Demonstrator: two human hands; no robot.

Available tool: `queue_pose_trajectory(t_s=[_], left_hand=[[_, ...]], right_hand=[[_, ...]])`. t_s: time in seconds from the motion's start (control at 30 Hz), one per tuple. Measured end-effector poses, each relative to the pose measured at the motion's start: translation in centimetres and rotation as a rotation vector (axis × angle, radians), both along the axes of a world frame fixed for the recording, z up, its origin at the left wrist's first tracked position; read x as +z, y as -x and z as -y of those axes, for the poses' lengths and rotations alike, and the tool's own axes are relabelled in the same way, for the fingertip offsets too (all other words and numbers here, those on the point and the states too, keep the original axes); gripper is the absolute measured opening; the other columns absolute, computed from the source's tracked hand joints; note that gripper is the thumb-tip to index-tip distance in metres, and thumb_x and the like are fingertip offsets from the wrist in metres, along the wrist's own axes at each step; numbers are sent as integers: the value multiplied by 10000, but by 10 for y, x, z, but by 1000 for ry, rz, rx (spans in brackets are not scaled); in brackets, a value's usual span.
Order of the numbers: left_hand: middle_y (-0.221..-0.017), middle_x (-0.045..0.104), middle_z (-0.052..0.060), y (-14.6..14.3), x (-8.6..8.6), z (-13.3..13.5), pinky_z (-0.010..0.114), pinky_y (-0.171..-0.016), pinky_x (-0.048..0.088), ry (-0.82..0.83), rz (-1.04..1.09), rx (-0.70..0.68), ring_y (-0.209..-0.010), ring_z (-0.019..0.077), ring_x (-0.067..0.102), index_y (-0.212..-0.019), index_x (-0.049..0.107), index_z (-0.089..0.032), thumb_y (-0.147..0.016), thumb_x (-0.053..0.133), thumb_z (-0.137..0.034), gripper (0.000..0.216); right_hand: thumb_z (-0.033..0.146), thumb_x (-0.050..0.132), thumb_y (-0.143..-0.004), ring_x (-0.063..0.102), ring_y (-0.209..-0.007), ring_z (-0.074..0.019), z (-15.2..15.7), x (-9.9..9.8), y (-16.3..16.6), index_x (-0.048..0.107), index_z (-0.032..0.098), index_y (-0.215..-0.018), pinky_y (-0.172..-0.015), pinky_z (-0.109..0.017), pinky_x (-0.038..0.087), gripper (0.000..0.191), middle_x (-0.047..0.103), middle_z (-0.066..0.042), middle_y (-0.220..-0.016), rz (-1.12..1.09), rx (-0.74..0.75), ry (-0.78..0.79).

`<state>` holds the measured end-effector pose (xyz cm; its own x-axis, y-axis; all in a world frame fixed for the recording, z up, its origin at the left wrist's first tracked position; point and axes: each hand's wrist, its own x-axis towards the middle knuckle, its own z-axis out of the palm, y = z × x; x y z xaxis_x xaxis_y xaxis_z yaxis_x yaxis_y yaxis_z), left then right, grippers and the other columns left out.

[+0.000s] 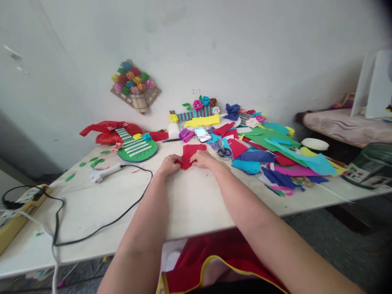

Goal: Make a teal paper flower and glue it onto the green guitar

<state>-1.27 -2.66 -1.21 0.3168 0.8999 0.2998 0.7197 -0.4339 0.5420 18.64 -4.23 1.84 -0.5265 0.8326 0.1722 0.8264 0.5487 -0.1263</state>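
A red piece of crepe paper (193, 151) lies on the white table in front of me, its near edge between my hands. My left hand (171, 164) grips its near left side with curled fingers. On the right, my right hand (201, 159) pinches the near right part, thumb and fingers together. The fingertips partly hide the paper's lower corners. Just right of the paper lie black-handled scissors (224, 152), and behind it are a folded purple paper (186, 135) and a phone (202, 134) with a lit, blurred screen.
A white glue gun (105, 173) with a black cord lies left, near a green round board (137, 149) and a power strip (21, 216). Coloured paper scraps (275, 151) heap up on the right, beside a glass jar (372, 167). A paper-flower decoration (134, 85) hangs on the wall.
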Motion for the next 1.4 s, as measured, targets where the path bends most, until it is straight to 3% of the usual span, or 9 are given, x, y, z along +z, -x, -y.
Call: queue_pose_trajectory(t_s=[0.4,0.87,1.1,1.3,1.4], left_hand=[[-1052,660,25,12,-1,-3,314,-914,438,98,91,-90,-992,225,583,-800,714,-228,-558,565,-199,286],[-1069,658,42,7,8,5,329,-908,443,164,163,-90,-988,241,592,-772,711,-215,-518,634,-231,266],[-1011,679,33,6,8,6,299,-892,449,112,164,-84,-940,212,614,-723,718,-221,-576,607,-213,185],[-1023,675,41,10,1,1,283,-869,457,96,173,-101,-910,192,621,-741,721,-213,-645,583,-264,175],[-1015,677,45,10,0,1,287,-875,453,98,185,-95,-911,196,620,-737,722,-210,-645,595,-272,169]], right_hand=[[228,575,-789,617,-984,-196,-1,2,2,723,264,-957,-794,-244,434,227,699,-14,-1017,12,-6,1],[242,535,-795,595,-1038,-183,-12,-14,1,724,269,-946,-830,-238,449,243,690,24,-1040,-135,-55,-5],[252,533,-774,581,-1043,-193,-19,-23,1,721,273,-943,-847,-263,448,254,692,15,-1033,-177,-70,-13],[205,575,-699,542,-1079,-199,-19,-25,-2,650,259,-1093,-889,-284,429,405,617,-4,-1176,-187,25,-56],[208,576,-700,546,-1067,-186,-20,-26,-2,656,225,-1070,-865,-270,437,379,592,-36,-1187,-190,48,-67]])
